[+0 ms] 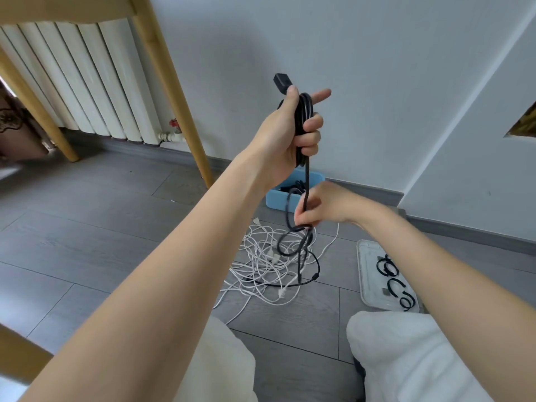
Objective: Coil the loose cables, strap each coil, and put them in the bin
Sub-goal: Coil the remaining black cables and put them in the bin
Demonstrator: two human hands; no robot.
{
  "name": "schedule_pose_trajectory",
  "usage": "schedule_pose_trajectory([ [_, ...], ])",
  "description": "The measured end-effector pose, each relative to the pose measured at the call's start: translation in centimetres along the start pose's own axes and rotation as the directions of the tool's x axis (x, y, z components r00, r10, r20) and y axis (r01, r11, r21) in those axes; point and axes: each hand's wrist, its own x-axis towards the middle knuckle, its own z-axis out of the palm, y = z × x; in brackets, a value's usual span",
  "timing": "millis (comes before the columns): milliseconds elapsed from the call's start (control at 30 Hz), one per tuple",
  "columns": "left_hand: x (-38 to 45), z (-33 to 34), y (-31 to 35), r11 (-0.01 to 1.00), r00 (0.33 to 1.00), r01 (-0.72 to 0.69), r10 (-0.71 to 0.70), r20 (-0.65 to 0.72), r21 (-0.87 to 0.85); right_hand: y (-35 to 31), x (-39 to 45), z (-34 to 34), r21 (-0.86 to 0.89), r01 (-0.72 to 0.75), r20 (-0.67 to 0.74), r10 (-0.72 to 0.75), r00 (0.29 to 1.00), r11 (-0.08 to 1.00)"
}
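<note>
My left hand [293, 134] is raised and grips a black cable [305, 169], with several turns wound round the palm and the black plug sticking up above the thumb. One strand hangs straight down to my right hand [319, 207], which pinches it lower down. Below that hand the cable loops loosely onto the floor. A tangle of white cables [261, 265] lies on the grey floor under the hands. The blue bin [275, 198] stands by the wall behind, with dark cables inside, partly hidden by my hands.
A white tray [366, 274] with several black straps [393, 282] lies on the floor to the right. Wooden table legs [174, 91] and a white radiator [87, 79] stand at the left. My knees in white trousers [406, 352] fill the bottom.
</note>
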Motion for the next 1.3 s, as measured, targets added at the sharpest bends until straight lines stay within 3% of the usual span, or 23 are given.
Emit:
schedule_pose_trajectory([
  [100, -0.3, -0.3, 0.9, 0.996, 0.999, -0.032, 0.034, 0.02, -0.086, 2.5, 0.3, 1.0, -0.034, -0.128, 0.132, 0.131, 0.982, 0.991],
  [200, -0.3, -1.2, 1.2, 0.992, 0.999, -0.036, 0.039, 0.016, -0.123, 4.0, 1.0, 1.3, -0.044, -0.222, 0.176, 0.226, 0.958, 0.974],
  [333, 0.2, -2.6, 0.4, 1.0, 0.999, 0.01, -0.011, -0.047, -0.025, 0.5, 1.6, -0.2, -0.322, -0.037, 0.106, 0.075, 0.991, 0.946],
  [367, 0.4, -2.9, 0.1, 1.0, 0.998, 0.023, -0.022, -0.067, 0.008, -0.8, 1.4, -0.8, -0.301, 0.022, 0.045, -0.009, 0.999, 0.953],
  [500, 0.7, -3.8, -0.7, 0.999, 0.993, 0.041, -0.042, -0.112, -0.018, -4.6, -0.2, -1.8, 0.165, 0.208, -0.016, -0.208, 0.978, 0.964],
  [600, 0.6, -3.9, -0.6, 0.995, 0.996, 0.015, -0.023, -0.089, -0.094, -4.6, -0.3, -0.7, 0.169, 0.262, 0.009, -0.267, 0.964, 0.95],
  [733, 0.3, -3.2, -0.1, 0.966, 0.999, 0.044, -0.037, 0.033, -0.256, -2.8, -0.1, 0.3, 0.176, 0.152, 0.172, -0.183, 0.968, 0.973],
  [800, 0.0, -2.9, 0.2, 0.939, 0.98, 0.131, -0.076, 0.181, -0.317, -1.8, 0.0, 0.8, 0.118, 0.122, 0.282, -0.151, 0.947, 0.985],
  [867, -0.5, -2.6, 0.2, 0.928, 0.919, 0.261, -0.154, 0.363, -0.267, -1.1, -0.1, 1.2, -0.032, 0.107, 0.338, -0.09, 0.937, 0.994],
  [933, -1.1, -2.2, -0.2, 0.914, 0.819, 0.386, -0.279, 0.501, -0.121, -0.4, 0.2, 1.0, -0.116, 0.069, 0.253, -0.038, 0.967, 0.991],
  [1033, -2.1, -2.0, -1.1, 0.856, 0.694, 0.504, -0.482, 0.535, 0.117, 0.4, 0.7, -0.1, -0.071, 0.028, 0.078, -0.023, 0.997, 0.997],
  [1133, -2.9, -2.4, -1.7, 0.788, 0.698, 0.515, -0.614, 0.369, 0.338, 0.5, 0.5, -1.8, -0.106, 0.0, -0.016, -0.002, 1.0, 0.994],
  [1200, -3.2, -3.2, -1.8, 0.739, 0.704, 0.536, -0.658, 0.268, 0.408, 0.5, 0.7, -2.7, -0.156, 0.027, -0.166, -0.053, 0.985, 0.987],
  [1300, -3.3, -4.0, -2.0, 0.662, 0.667, 0.587, -0.722, 0.186, 0.465, -0.2, 1.0, -2.9, -0.182, 0.043, -0.245, -0.087, 0.966, 0.982],
])
